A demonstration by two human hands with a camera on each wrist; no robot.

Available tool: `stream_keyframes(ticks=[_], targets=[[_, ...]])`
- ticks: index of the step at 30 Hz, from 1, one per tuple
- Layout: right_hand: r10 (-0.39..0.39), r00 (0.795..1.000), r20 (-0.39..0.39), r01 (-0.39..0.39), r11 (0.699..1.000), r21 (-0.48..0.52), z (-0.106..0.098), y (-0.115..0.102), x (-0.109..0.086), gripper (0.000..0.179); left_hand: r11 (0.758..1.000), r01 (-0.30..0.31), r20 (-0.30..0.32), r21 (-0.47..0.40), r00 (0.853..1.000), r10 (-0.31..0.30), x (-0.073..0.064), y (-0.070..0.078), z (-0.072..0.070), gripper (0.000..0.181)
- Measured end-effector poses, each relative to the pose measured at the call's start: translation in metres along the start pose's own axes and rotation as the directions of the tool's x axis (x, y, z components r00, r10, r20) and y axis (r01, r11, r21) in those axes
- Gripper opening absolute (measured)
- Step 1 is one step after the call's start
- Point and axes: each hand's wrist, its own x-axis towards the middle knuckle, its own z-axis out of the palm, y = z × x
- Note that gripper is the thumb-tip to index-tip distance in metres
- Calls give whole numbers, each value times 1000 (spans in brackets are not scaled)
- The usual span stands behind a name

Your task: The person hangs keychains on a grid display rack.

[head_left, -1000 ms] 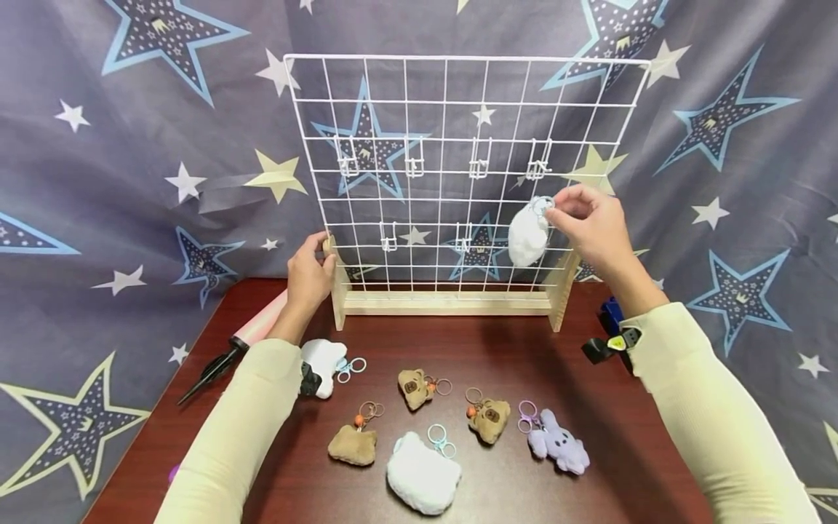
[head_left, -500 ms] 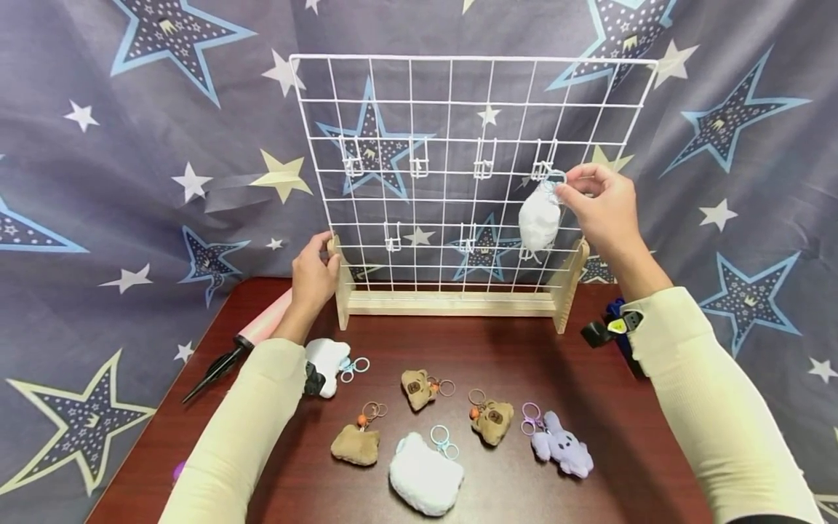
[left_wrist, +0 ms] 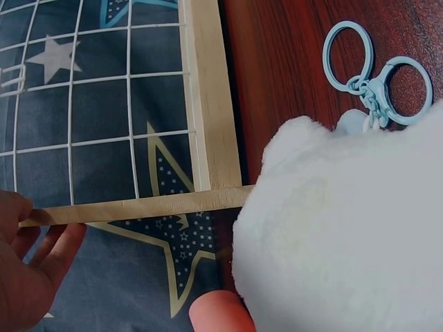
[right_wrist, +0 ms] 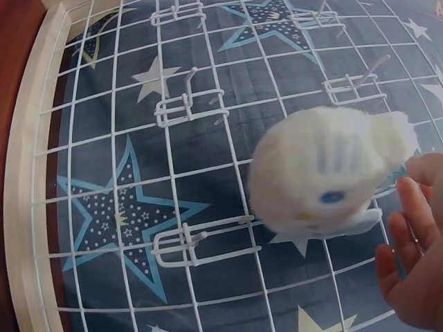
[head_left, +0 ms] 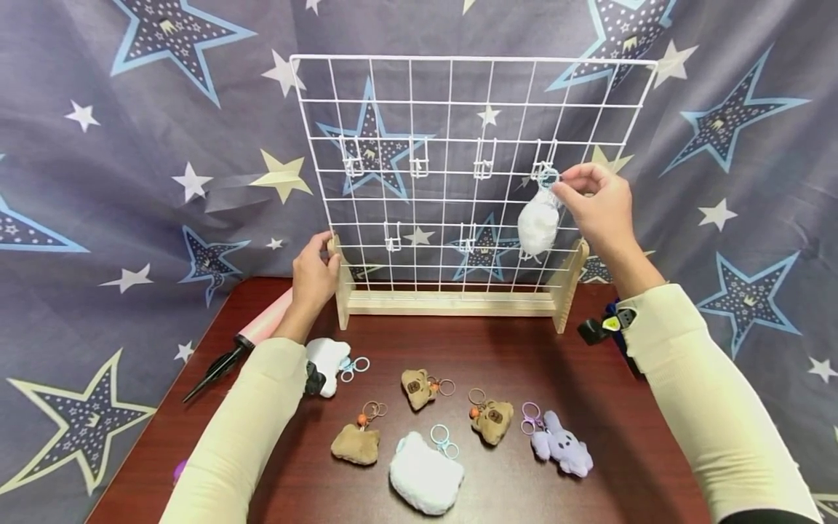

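My right hand [head_left: 602, 207] pinches the light blue ring [head_left: 548, 177] of a white plush keychain [head_left: 539, 227]. The ring is right at the rightmost upper wire hook [head_left: 543, 166] on the white grid rack [head_left: 452, 102], and the plush hangs below it. In the right wrist view the plush [right_wrist: 304, 173] shows a blue eye and grey stripes. At the rack's left end, my left hand [head_left: 314, 276] grips the top of the wooden side support [head_left: 341, 291]; the left wrist view shows fingers either side of that wood [left_wrist: 138, 207].
On the table [head_left: 458, 356] lie a white plush keychain [head_left: 425, 474], three brown ones [head_left: 417, 388] and a purple one [head_left: 563, 445]. Another white plush [head_left: 327, 364] lies by the left wrist, near a pink pump-like tool [head_left: 265, 320]. Several bare hooks [head_left: 419, 167] hang on the grid.
My right hand has raised the white plush keychain from below the upper right hook, then shifted its ring slightly left against the hook. The left hand keeps its grip on the support.
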Motion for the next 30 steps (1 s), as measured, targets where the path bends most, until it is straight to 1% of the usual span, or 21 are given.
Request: stream_keyframes(ticks=[6,11,17,24,30], targets=[[-40,999,-10,38,992,-116,-2,5,-7,9,1000,13,10,5,1000,-13,0,0,0,42],[-42,999,17,44,982,-184,-5,12,-11,15,1000,19,11,7,1000,-19,0,1,-1,42],[-73,996,54,83,971,-223,-10,18,-20,20,1000,5,3,6,1000,-5,0,1,-1,41],[-120,990,74,136,957,-256,-16,29,-33,20,1000,2,0,11,1000,-2,0,1,-1,41],[-123,987,105,148,950,-275,-21,40,-48,16,1000,-3,-3,15,1000,3,0,1,0,41]])
